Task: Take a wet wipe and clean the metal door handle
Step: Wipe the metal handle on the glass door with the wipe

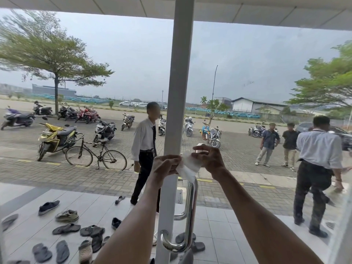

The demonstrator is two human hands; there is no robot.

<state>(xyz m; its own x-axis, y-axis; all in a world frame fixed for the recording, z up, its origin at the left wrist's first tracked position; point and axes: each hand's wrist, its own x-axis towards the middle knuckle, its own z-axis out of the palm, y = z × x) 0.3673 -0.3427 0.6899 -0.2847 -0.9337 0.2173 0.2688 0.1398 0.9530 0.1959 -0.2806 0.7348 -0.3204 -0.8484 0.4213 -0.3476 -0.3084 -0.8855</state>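
Observation:
A shiny metal door handle (pixel 190 214), a vertical bar with curved ends, is fixed to the white door frame (pixel 176 103) of a glass door. A white wet wipe (pixel 189 165) is stretched between my two hands just above the top of the handle. My left hand (pixel 164 165) pinches the wipe's left edge in front of the frame. My right hand (pixel 208 158) pinches its right edge with the other fingers spread. The wipe's lower corner hangs over the handle's top end and hides it.
Through the glass stand several people on a paved forecourt, one in a white shirt (pixel 144 141) close to the door. Several sandals and shoes (pixel 66 216) lie on the tiled porch. A bicycle (pixel 95 153) and parked motorbikes stand farther out.

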